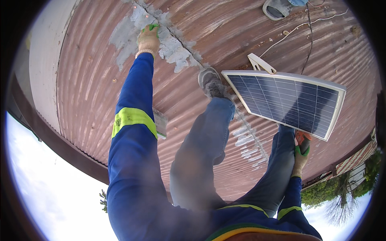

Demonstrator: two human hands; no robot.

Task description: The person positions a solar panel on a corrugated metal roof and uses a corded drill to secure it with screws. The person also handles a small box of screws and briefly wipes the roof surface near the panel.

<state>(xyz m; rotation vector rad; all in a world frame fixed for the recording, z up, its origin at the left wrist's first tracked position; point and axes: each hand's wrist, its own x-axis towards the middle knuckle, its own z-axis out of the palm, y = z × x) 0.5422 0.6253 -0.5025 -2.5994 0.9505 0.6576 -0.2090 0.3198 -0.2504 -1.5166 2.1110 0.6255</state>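
Observation:
My gloved left hand [147,39] reaches to the grey patched crack on the rusty corrugated roof [88,92], its fingers curled; whatever they hold, if anything, is hidden. My gloved right hand [300,158] is closed on an orange-and-black power tool [302,140], partly hidden under the solar panel's lower edge. The solar panel [273,96] rests tilted beside my right leg, with a white bracket [260,63] at its top edge.
My shoe [211,82] is planted beside the crack. Another person's shoe [275,9] is at the top right, near loose cables [307,24]. A flat object [160,122] lies behind my left arm. The roof's curved-looking edge [44,124] borders sky at the left; trees stand beyond the right edge.

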